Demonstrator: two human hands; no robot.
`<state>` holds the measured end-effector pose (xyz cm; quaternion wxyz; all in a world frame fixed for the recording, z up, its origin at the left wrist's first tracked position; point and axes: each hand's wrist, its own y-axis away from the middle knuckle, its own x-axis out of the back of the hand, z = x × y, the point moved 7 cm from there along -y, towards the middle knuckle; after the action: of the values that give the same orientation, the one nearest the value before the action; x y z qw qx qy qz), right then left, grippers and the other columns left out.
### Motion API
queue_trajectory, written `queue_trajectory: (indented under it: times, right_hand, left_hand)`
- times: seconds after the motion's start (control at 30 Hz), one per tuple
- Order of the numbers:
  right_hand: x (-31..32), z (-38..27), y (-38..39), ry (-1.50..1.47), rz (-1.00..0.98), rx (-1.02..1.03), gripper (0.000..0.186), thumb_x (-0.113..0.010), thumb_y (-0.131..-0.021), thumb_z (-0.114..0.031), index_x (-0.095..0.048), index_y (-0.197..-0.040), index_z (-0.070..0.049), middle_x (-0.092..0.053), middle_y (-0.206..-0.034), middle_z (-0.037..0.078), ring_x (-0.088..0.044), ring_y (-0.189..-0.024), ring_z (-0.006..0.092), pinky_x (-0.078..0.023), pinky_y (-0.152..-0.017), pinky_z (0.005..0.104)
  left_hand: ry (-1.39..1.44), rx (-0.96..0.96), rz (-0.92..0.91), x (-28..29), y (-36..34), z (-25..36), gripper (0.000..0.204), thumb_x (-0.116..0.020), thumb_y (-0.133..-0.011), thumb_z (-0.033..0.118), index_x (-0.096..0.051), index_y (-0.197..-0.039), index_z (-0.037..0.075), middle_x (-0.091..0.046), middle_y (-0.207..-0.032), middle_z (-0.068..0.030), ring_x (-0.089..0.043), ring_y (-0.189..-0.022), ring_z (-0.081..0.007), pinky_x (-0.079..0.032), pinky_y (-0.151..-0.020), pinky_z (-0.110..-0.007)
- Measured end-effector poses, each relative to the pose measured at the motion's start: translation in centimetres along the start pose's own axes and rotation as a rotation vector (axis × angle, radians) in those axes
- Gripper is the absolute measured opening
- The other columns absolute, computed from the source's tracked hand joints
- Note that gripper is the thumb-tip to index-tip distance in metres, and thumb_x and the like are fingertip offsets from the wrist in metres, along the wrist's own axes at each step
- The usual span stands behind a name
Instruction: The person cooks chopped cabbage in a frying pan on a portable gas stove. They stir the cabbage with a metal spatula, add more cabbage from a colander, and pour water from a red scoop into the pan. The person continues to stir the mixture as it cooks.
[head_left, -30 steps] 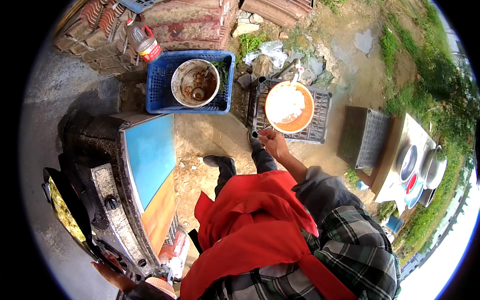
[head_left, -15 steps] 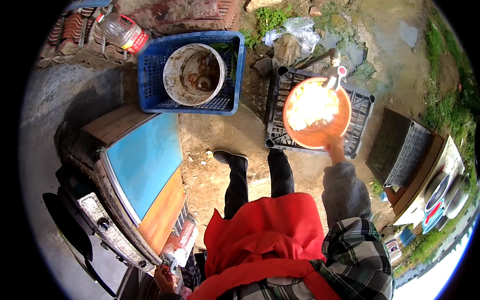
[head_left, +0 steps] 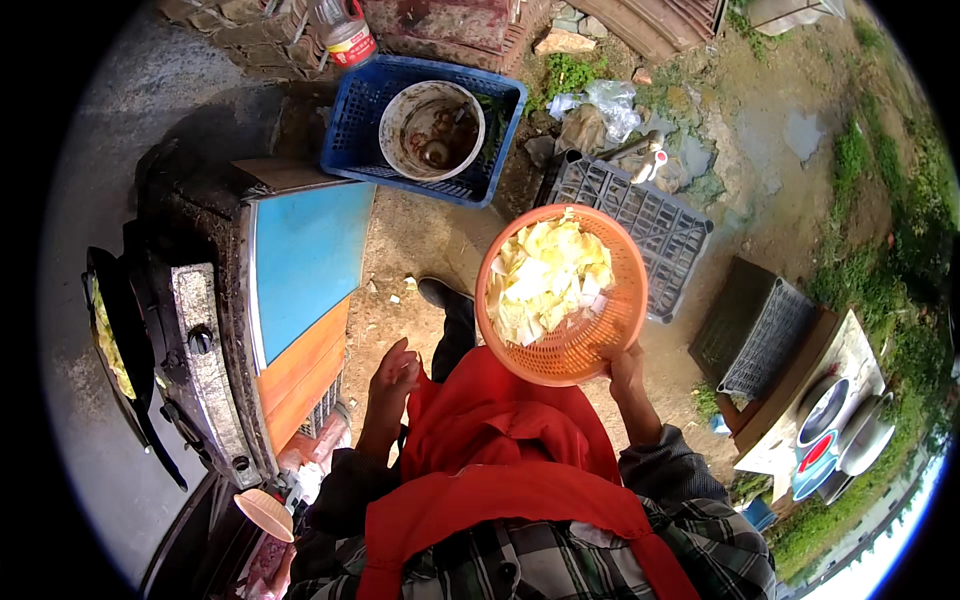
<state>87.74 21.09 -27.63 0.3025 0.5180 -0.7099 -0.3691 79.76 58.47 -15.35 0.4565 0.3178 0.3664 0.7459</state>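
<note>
My right hand (head_left: 628,378) grips the near right rim of an orange plastic colander (head_left: 570,362), held up in front of my red apron. Torn pale yellow-green cabbage leaves (head_left: 548,275) lie in it, heaped toward its left side. My left hand (head_left: 397,372) is raised just left of the apron, fingers apart, with nothing in it. It is a little short of the colander's rim. A black wok (head_left: 125,345) on the stove at the left holds more yellow-green food, seen edge-on.
At the left is a stove (head_left: 200,350) beside a blue-topped counter (head_left: 310,265). Ahead, a dirty white bucket (head_left: 398,125) sits inside a blue crate (head_left: 350,125). A black crate (head_left: 655,225) lies under a tap (head_left: 650,160). Basins (head_left: 865,430) rest on a stand at right.
The colander has come from above the black crate under the tap toward my body, still in my right hand. My left hand has risen from beside the stove. My view has turned toward the left.
</note>
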Motion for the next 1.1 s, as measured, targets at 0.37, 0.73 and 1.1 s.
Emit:
queue_trajectory:
  times: [0.37,0.73,1.1]
  right_hand:
    - [-19.6,-29.3,20.9,0.494,-0.747,0.694,0.033,-0.058,-0.073,0.001,-0.054,-0.106,0.003,-0.063,-0.093,0.006,-0.057,-0.076,0.0102,-0.046,-0.068,0.0236]
    - [-41.6,-39.6,39.0,0.704,-1.224,0.729,0.032,-0.054,-0.082,-0.006,-0.053,-0.112,0.004,-0.062,-0.101,0.010,-0.060,-0.088,0.0178,-0.047,-0.081,0.0298]
    - [-54.0,-37.2,51.2,0.936,-1.392,0.846,0.044,-0.047,-0.081,0.002,-0.044,-0.125,0.004,-0.058,-0.112,0.016,-0.061,-0.095,0.0237,-0.050,-0.084,0.0338]
  left_hand:
    - [0.492,-1.034,0.038,3.4,16.2,21.3,0.070,-0.051,-0.086,-0.001,-0.009,-0.143,0.006,-0.026,-0.143,-0.0097,-0.031,-0.129,-0.0172,-0.031,-0.103,-0.032]
    - [0.922,-1.348,0.294,16.1,27.9,27.5,0.063,-0.043,-0.080,-0.011,-0.026,-0.137,0.008,-0.042,-0.131,-0.0068,-0.044,-0.118,-0.0153,-0.039,-0.097,-0.029]
    - [0.956,-1.142,0.256,27.5,30.3,26.7,0.050,-0.051,-0.089,0.011,-0.025,-0.132,0.008,-0.050,-0.116,-0.0094,-0.058,-0.096,-0.0164,-0.056,-0.060,-0.033]
